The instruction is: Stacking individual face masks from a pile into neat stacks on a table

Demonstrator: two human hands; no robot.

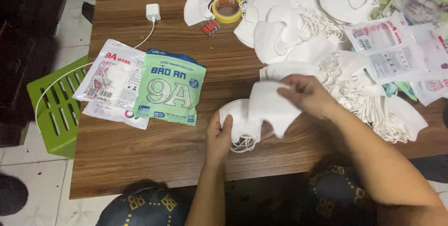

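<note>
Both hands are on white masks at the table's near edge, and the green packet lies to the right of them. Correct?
Not quite. In the head view, the green packet lies left of the hands, not right. The left hand and right hand do hold white masks near the table edge.

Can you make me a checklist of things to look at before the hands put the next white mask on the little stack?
1. Left hand steadies the small stack of masks: ok.
2. Right hand grips one white mask above the stack: ok.
3. Mask lined up with the stack: not ok, it sits tilted.
4. Ear loops tucked in: not ok, some trail out below the stack.
5. More masks ready in the big pile: ok.
6. Green packet within reach: ok.
</note>
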